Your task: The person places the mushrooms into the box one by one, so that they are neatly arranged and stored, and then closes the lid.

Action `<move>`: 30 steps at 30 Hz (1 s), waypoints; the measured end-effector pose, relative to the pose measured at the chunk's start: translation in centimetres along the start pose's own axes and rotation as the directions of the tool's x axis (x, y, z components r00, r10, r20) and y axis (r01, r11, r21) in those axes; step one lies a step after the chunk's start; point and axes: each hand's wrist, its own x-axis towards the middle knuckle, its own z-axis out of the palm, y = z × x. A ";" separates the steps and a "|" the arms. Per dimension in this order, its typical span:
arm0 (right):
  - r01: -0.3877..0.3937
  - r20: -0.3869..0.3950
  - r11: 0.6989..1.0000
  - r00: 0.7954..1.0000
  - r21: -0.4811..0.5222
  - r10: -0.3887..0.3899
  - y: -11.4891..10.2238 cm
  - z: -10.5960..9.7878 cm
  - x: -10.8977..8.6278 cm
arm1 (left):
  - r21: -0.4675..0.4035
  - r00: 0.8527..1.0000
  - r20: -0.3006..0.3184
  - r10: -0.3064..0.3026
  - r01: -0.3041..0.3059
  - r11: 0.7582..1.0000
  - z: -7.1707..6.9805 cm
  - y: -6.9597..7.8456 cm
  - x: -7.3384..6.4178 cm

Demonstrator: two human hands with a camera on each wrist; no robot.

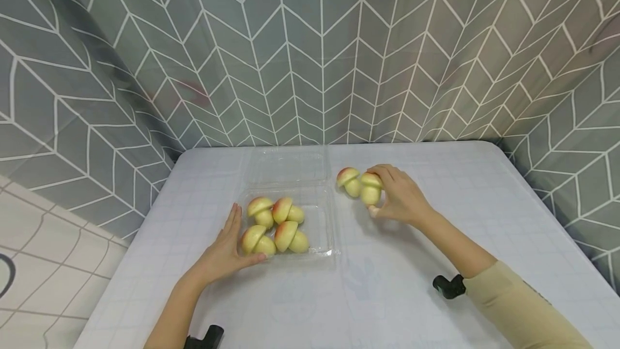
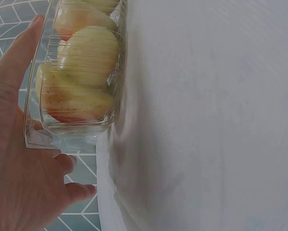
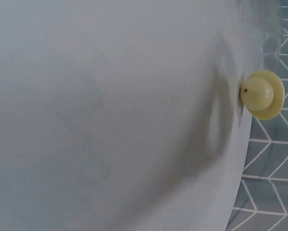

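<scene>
A clear plastic clamshell box [image 1: 322, 230] stands on the table with its lid [image 1: 287, 166] folded back. Several yellow mushroom-shaped pieces with reddish caps [image 1: 286, 236] sit in its left part; some show through the wall in the left wrist view [image 2: 91, 53]. My left hand [image 1: 225, 249] rests against the box's left front corner, fingers straight and thumb spread along the front. To the right of the box, my right hand [image 1: 399, 193] holds a mushroom-shaped piece [image 1: 371, 194] between thumb and fingers. Another such piece [image 1: 350, 181] lies just left of it. The right wrist view shows no hand.
A pale cloth covers the table [image 1: 411, 306], whose far edge meets a grey chevron-patterned curtain [image 1: 319, 69]. White tiled floor [image 1: 48, 252] shows at the left. Black camera mounts sit at the left wrist [image 1: 205, 338] and right wrist [image 1: 449, 287].
</scene>
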 end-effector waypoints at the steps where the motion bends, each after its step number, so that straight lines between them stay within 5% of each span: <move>1: 0.012 -0.010 1.000 1.000 0.008 -0.012 -0.2 -0.1 0.1 | 0.000 1.000 0.001 0.002 -0.002 1.000 0.0 0.0 0.0; 15: 0.175 -0.112 0.983 0.979 0.056 -0.168 -3.3 -1.2 1.8 | 0.008 1.000 0.008 0.003 -0.003 1.000 -0.1 0.0 0.1; 30: 0.278 -0.079 0.957 0.959 0.083 -0.272 -5.5 -0.5 3.1 | 0.002 1.000 0.000 0.010 -0.010 1.000 0.0 -0.3 0.2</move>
